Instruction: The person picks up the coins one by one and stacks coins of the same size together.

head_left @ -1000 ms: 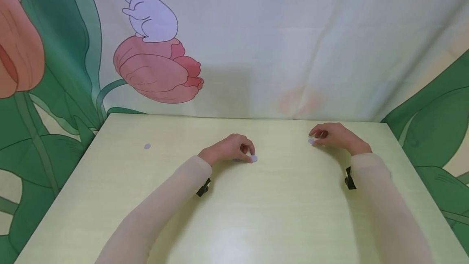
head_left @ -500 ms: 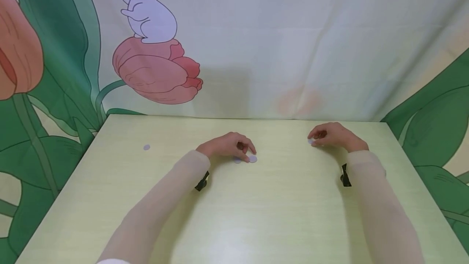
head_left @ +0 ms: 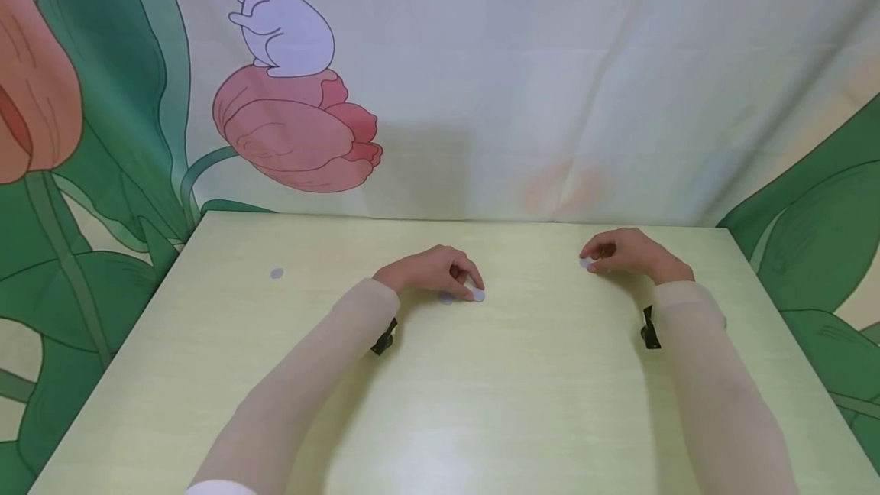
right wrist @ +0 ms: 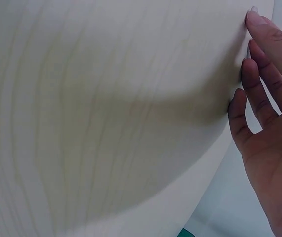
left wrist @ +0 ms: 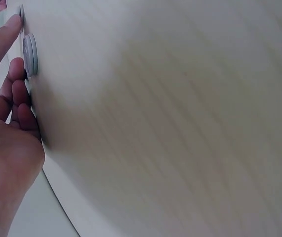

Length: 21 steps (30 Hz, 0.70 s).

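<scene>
In the head view my left hand (head_left: 436, 270) is at the middle of the table, thumb and index finger pinching a pale, coin-like disc (head_left: 479, 295) by its edge. Under that hand lies a second coin-like disc (head_left: 446, 299); from the left wrist this looks like two thin grey discs (left wrist: 30, 54), one on the other, close by the curled fingers. My right hand (head_left: 629, 254), toward the back right, pinches another pale disc (head_left: 585, 263) between thumb and fingertips. Its fingers (right wrist: 259, 94) are bent against the tabletop in the right wrist view, which mostly hides that disc.
One more pale disc (head_left: 276, 273) lies alone at the back left of the light wooden table (head_left: 481, 403). Behind the table's back edge hangs a cloth (head_left: 481, 59) printed with flowers, leaves and a white animal. A dark strap piece hangs below each sleeve cuff.
My left hand has risen slightly, and the disc under it, mostly hidden a second ago, now shows more. My right hand has stayed nearly still at its disc.
</scene>
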### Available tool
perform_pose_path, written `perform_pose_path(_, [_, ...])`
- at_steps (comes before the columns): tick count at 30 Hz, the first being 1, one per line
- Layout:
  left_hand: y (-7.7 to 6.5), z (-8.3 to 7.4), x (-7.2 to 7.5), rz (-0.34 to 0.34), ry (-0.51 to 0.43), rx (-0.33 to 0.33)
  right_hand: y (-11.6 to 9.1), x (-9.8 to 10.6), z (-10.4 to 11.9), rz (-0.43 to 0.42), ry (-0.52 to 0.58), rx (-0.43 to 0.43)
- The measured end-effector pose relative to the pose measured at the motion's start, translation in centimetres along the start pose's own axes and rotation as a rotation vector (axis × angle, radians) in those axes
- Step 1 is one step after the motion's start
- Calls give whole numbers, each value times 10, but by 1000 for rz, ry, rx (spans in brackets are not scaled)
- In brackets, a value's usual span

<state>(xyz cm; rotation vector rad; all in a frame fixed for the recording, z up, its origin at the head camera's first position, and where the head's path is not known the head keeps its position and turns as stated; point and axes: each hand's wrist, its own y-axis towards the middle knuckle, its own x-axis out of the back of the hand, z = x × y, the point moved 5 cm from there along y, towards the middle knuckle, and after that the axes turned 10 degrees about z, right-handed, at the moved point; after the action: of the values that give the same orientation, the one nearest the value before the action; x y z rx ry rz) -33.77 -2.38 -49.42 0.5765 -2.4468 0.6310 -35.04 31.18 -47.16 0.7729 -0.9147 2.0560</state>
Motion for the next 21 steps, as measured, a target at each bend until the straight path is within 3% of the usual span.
perform_pose_path(6, [2, -1, 0, 8, 40, -5, -1, 1, -1, 2, -23, -12])
perform_pose_path(21, [6, 0, -1, -1, 37, 10, 1, -1, -10, -19, -20, 2])
